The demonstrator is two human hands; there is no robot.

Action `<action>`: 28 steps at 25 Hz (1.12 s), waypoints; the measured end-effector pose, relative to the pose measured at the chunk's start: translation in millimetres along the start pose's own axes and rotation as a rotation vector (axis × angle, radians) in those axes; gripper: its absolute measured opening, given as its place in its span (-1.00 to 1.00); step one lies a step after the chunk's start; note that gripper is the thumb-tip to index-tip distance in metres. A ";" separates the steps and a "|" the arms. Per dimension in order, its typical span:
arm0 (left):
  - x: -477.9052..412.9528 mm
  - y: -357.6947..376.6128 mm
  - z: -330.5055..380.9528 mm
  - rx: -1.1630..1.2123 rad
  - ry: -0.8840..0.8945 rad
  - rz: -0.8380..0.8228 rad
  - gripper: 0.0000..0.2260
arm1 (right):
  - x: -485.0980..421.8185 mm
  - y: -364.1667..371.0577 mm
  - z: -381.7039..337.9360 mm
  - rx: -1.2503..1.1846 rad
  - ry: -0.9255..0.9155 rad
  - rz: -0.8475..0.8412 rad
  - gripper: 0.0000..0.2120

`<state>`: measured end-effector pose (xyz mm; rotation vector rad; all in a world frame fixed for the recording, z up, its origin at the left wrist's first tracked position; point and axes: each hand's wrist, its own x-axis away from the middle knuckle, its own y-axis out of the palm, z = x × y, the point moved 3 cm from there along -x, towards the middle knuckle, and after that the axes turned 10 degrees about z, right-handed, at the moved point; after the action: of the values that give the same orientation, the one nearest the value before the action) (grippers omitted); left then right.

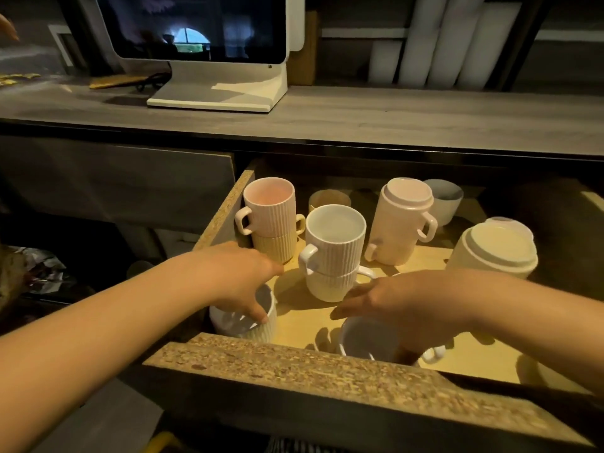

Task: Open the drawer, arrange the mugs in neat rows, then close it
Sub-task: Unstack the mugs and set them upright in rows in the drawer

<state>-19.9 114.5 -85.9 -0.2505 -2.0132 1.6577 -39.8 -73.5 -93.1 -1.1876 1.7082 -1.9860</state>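
Closest to us is the rough drawer front [294, 361], and the drawer is pulled out. Just behind it, the left hand [242, 279] curls its fingers over the rim of a ribbed white mug [261, 331], with one fingertip inside. The right hand [402, 299] lies over a second white mug [369, 341]. Its fingers reach out to the left, but the part below is blurry, so I cannot tell if it holds the mug.

I think the job now is to line up these two front mugs. It would be best to lift each one a little, not drag it, and turn the handles the same way. The left mug sits close to the drawer front and near the left wall [222, 210], so go slowly there. Bare wood [294, 299] between the hands, in front of the white stack [335, 250], is the open room.
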 end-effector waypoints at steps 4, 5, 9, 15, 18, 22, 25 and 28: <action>1.8 10.5 -5.8 0.080 -0.046 -0.088 -0.33 | 1.2 3.7 1.9 0.021 -0.063 -0.031 -0.24; 2.3 12.6 -6.3 0.092 -0.060 -0.106 -0.32 | 2.1 3.2 2.1 0.020 -0.071 -0.021 -0.25; 1.9 16.2 -8.6 0.129 -0.092 -0.128 -0.29 | 1.9 -1.5 2.4 0.114 -0.051 0.153 -0.32; 1.9 17.0 -9.8 0.137 -0.131 -0.091 -0.22 | -14.8 -12.1 7.5 0.063 0.143 0.373 -0.24; 3.6 16.6 -9.7 0.144 -0.126 -0.089 -0.25 | -20.6 -2.5 -7.2 0.060 0.191 0.350 -0.27; 4.5 14.8 -7.7 0.114 -0.102 -0.049 -0.33 | -22.6 2.7 -13.5 0.134 0.184 0.297 -0.29; 4.1 13.8 -7.0 0.105 -0.093 -0.041 -0.36 | -20.8 1.0 -8.8 0.068 0.173 0.310 -0.27; 3.5 13.2 -8.1 0.098 -0.100 -0.031 -0.37 | -25.0 -0.9 -13.9 0.029 0.168 0.345 -0.30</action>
<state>-21.2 126.2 -96.6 -0.1034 -1.9899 1.7755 -33.7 -47.0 -102.0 -0.6738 1.8113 -1.9295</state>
